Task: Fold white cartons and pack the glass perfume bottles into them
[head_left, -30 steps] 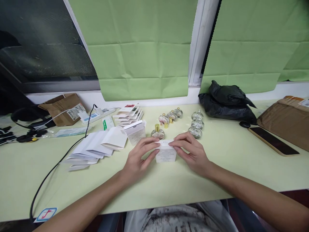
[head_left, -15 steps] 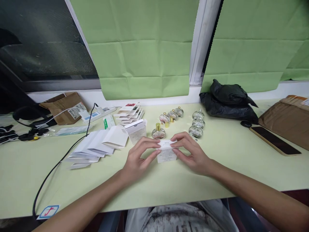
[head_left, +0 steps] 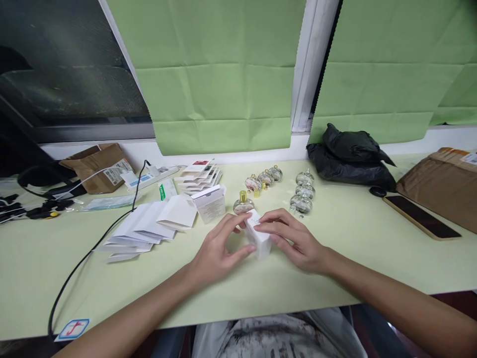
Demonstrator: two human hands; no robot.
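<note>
A small white box point(head_left: 264, 247) with fine print on its top stands on the table between my hands, turned at an angle and slightly blurred. My left hand point(head_left: 219, 247) has its fingertips at the box's top left edge and its thumb low on the left side. With bent fingers, my right hand point(head_left: 292, 241) grips the box's right side and reaches over its top. Just behind is a round glass bottle point(head_left: 242, 205) with a gold cap. An open white box point(head_left: 210, 206) with a raised flap stands to the left of it.
Flattened white boxes point(head_left: 137, 226) lie at the left, with a stack of printed cards point(head_left: 199, 175) behind. More round bottles point(head_left: 301, 203) stand in two rows beyond my hands. Black bags point(head_left: 354, 164), a phone point(head_left: 421, 216) and a cardboard box point(head_left: 441, 186) are at the right. A black cable point(head_left: 93, 248) crosses the left side.
The small white box has turned from facing me squarely to an angled position, a corner now toward me. My left thumb has shifted lower, and my right fingers reach further over the top.
</note>
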